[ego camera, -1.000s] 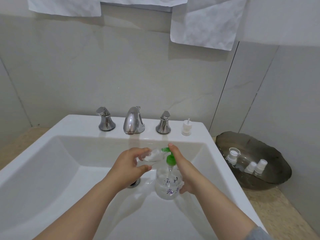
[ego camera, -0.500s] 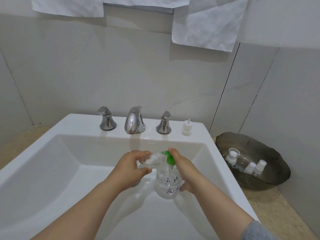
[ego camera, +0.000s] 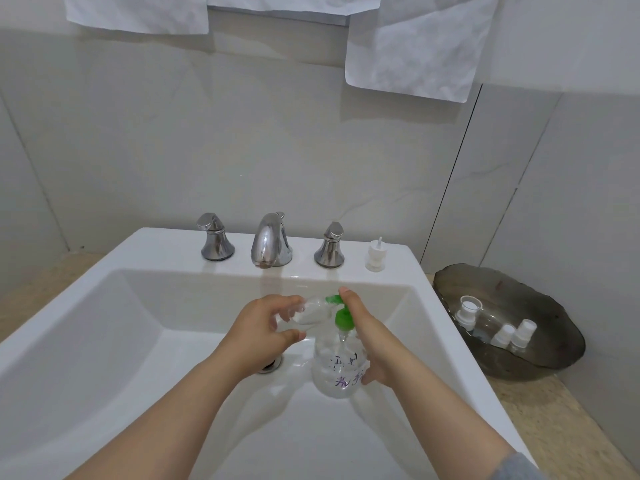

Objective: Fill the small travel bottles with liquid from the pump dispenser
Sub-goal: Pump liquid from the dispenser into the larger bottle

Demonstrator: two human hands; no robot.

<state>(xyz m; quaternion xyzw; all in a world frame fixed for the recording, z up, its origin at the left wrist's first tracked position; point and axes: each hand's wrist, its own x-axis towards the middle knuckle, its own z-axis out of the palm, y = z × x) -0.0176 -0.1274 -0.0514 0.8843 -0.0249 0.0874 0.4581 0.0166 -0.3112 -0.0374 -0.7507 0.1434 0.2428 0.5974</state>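
Over the white sink basin (ego camera: 104, 327), my right hand (ego camera: 367, 334) grips a clear round pump dispenser (ego camera: 337, 370) with a green pump head; the index finger lies on top of the pump. My left hand (ego camera: 263, 330) pinches a small clear travel bottle (ego camera: 313, 311), tilted on its side with its mouth at the green nozzle. Some white liquid shows inside the small bottle. A white pump cap (ego camera: 375, 254) stands on the sink ledge at the right.
A chrome faucet (ego camera: 272, 244) with two handles stands at the back of the sink. A dark oval tray (ego camera: 540, 299) on the counter to the right holds three small bottles with white caps. White towels hang on the wall above.
Both hands stay over the basin with the bottle at the nozzle. My right index finger sits slightly lower on the pump head than before.
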